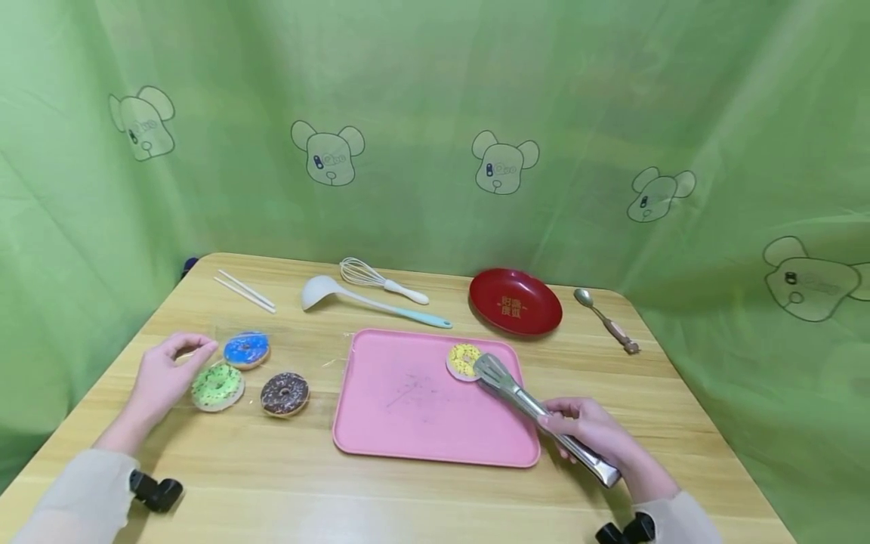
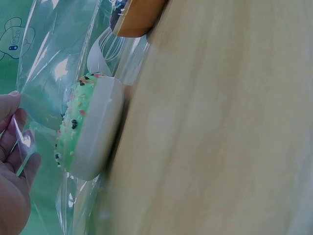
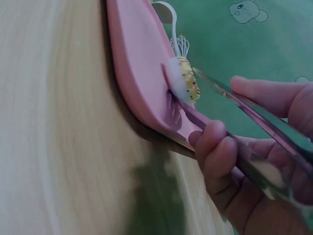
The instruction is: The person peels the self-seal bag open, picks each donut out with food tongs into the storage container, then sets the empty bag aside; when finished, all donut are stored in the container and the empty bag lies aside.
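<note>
My left hand pinches a clear plastic sheet or bag by its edge, raising it beside the green-iced doughnut. A blue-iced doughnut and a chocolate doughnut lie close by; I cannot tell if these are in or on the plastic. On the right, my right hand grips metal tongs between thumb and fingers. The tongs' tips are at a yellow-iced doughnut on the pink tray, one arm over it and the other low by its edge in the right wrist view.
Along the back lie white chopsticks, a ladle, a whisk, a red plate and a spoon. A green curtain hangs behind the wooden table.
</note>
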`<state>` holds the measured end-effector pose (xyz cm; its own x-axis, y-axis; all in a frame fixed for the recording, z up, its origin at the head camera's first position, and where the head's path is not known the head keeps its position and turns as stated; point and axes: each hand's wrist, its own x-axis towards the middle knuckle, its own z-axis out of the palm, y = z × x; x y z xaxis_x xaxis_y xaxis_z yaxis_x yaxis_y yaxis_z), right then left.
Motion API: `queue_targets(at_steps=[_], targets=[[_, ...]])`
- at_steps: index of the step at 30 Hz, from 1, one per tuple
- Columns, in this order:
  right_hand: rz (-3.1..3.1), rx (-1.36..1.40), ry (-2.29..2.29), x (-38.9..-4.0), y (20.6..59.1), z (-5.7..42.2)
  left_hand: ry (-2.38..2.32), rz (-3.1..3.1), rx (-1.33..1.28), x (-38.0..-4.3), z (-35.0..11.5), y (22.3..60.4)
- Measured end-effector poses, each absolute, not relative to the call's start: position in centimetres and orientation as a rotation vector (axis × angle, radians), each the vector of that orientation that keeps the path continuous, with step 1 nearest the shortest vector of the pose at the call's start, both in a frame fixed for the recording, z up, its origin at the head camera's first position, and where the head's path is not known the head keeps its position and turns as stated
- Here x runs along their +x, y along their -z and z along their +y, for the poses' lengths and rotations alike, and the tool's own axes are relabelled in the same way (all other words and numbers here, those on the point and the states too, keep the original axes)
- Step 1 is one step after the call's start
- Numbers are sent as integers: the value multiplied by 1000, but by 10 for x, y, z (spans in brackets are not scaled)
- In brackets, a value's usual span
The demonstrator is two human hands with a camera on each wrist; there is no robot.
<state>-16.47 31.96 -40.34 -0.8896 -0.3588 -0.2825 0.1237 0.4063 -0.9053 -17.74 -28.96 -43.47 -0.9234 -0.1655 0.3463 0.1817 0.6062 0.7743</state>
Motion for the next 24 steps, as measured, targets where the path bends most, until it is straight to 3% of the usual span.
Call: queue_targets(at_steps=[11, 24], targets=[[2369, -45, 1474, -159, 400, 334, 1267, -2461, -6, -178, -289, 435], [2556, 98, 1619, -169, 398, 302, 1253, -2472, 11, -177, -289, 431]])
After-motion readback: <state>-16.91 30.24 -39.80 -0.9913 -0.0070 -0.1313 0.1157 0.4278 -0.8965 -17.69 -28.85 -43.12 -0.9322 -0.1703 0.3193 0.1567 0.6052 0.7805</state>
